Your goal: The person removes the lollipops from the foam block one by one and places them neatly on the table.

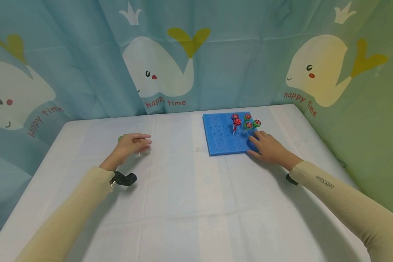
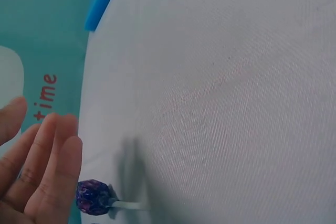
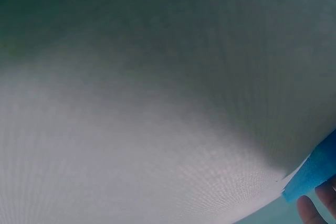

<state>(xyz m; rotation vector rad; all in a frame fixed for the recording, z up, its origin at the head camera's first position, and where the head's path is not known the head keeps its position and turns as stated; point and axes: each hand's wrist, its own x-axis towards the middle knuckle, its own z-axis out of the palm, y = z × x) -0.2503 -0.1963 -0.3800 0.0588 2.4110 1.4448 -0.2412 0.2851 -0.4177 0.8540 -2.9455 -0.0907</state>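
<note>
A blue foam board (image 1: 222, 140) lies toward the back right, with several red and green wrapped lollipops (image 1: 247, 125) upright at its back right part. My right hand (image 1: 270, 148) rests against the board's right edge, fingers spread and slightly bent; the right wrist view shows two fingertips by the blue edge (image 3: 312, 174). My left hand (image 1: 131, 145) is over the table's left part, fingers extended. A green bit (image 1: 119, 138) shows behind it. In the left wrist view, a dark blue and purple lollipop (image 2: 93, 198) with a white stick lies beside the left hand (image 2: 42, 171).
A white cloth (image 1: 183, 189) covers the table. Behind it hangs a blue-green curtain (image 1: 232, 72) with whale prints; it turns green along the right side. Black wrist devices are partly visible at both sleeves.
</note>
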